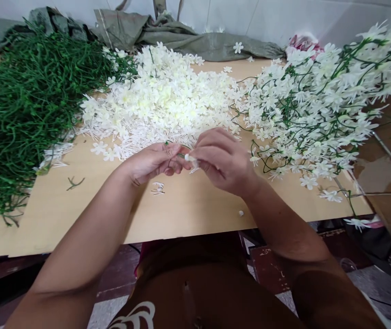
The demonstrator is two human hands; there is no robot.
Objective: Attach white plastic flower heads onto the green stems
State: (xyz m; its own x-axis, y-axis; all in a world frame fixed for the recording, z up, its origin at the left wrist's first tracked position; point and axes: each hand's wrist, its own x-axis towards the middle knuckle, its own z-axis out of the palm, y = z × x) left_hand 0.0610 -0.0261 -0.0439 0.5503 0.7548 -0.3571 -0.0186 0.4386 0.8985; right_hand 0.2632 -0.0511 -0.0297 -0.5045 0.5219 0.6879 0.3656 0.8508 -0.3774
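My left hand (154, 162) pinches a thin green stem (181, 155) just above the wooden table (188, 210). Fingers of my right hand (221, 160) are closed on a small white flower head (191, 158) at the stem's tip. Both hands meet in front of a heap of loose white flower heads (161, 98). A mound of bare green stems (27, 105) lies to the left. To the right is a pile of stems fitted with white flowers (319, 105).
Grey-green sacking (168, 32) lies crumpled along the white wall behind the table. A few stray flower heads (157, 187) and a green scrap (74, 183) sit near the front edge. A cardboard box (390, 183) stands at the right. My lap is under the table edge.
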